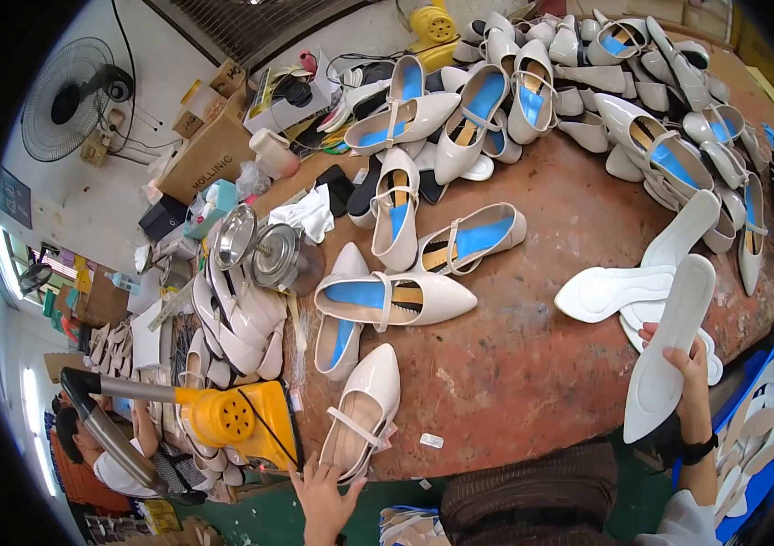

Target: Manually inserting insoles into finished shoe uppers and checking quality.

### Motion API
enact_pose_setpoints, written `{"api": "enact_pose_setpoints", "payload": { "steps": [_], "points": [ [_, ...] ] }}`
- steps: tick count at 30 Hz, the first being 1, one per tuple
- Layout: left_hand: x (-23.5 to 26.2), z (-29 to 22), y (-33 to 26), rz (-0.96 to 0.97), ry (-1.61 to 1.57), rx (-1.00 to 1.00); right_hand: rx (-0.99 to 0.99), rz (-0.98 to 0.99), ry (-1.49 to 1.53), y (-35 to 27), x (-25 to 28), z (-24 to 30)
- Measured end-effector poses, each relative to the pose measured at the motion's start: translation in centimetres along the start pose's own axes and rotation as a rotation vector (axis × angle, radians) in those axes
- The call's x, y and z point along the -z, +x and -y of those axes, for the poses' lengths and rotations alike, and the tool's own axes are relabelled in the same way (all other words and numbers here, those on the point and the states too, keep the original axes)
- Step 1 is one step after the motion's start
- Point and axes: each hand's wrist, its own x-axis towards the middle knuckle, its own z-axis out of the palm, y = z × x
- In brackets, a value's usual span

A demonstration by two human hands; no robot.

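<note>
A white insole [660,373], long and pointed at its lower end, is gripped in my right hand [693,369], the thumb lying over its face and the fingers behind it. More white insoles [594,293] lie on the table just beyond it. At the table's near edge, the spread fingers of my left hand [325,496] reach the heel end of a pale pink strapped flat shoe [385,373]. That shoe has a beige lining, with its toe pointing away from me. Whether the fingers press on its heel I cannot tell.
Several shoes with blue inside patches [432,300] lie mid-table, and a heap of shoes [669,159] covers the far side. A yellow machine [246,420] with a grey hose and a metal pot [285,259] are at left. A blue bin [773,359] of insoles stands right.
</note>
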Motion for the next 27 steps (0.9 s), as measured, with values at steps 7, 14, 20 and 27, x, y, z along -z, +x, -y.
{"api": "enact_pose_setpoints", "payload": {
  "steps": [7, 14, 20, 27],
  "points": [
    [5.8, -0.9, 24.3, -0.128, -0.919, -0.011, -0.184, 0.030, 0.284, 0.0, -0.8, -2.8],
    [-6.1, -1.1, 50.5, 0.195, -1.791, 0.808, -0.231, -0.004, 0.363, -2.9, -1.1, -5.6],
    [-6.0, -0.7, 52.8, 0.518, -1.656, 0.855, -0.218, -0.067, 0.308, -3.3, -1.3, -5.4],
    [-1.7, -3.6, 48.9, 0.035, -2.036, 0.561, -0.125, 0.051, 0.233, -4.6, -3.3, -3.4]
  ]
}}
